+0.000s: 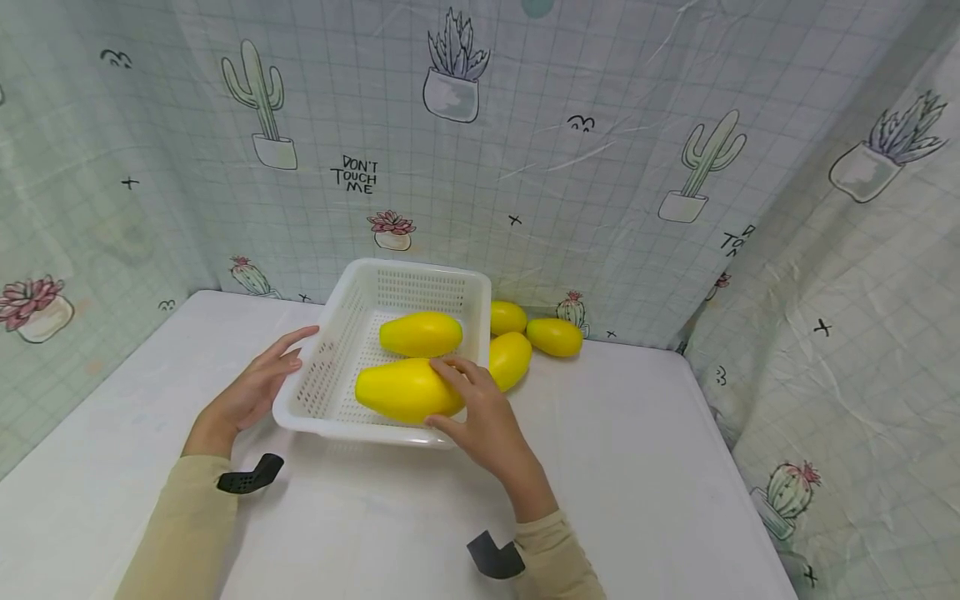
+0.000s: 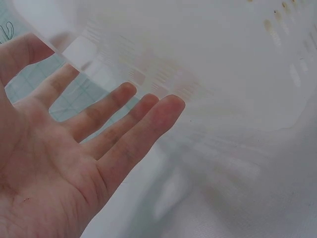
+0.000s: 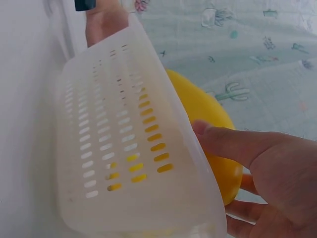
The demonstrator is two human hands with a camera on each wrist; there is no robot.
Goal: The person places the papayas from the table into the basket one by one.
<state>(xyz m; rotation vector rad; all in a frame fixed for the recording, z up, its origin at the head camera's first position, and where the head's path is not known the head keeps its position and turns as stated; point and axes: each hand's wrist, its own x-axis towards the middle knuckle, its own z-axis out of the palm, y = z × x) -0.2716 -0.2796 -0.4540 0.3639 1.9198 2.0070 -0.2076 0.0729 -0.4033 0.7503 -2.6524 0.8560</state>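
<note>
My right hand (image 1: 480, 417) holds the right end of a large yellow fruit (image 1: 401, 390), long and tapered like a papaya, thumb on the near side and fingers over the top. The fruit lies in a white perforated plastic basket (image 1: 352, 432). Behind it in the basket is a smaller yellow fruit (image 1: 420, 334). At the basket's left side is my left hand (image 1: 258, 387). In the left wrist view its fingers (image 2: 143, 129) extend under the rim, fairly straight. The right wrist view shows the thumb (image 3: 223, 140) against the large fruit, just over the basket's rim.
Several more yellow fruits lie on the white table (image 1: 622, 467) right of the basket: one (image 1: 510, 362) by its wall, one (image 1: 508, 318) behind, and one (image 1: 555, 337) farther right. A cactus-patterned curtain (image 1: 480, 183) encloses the back and sides.
</note>
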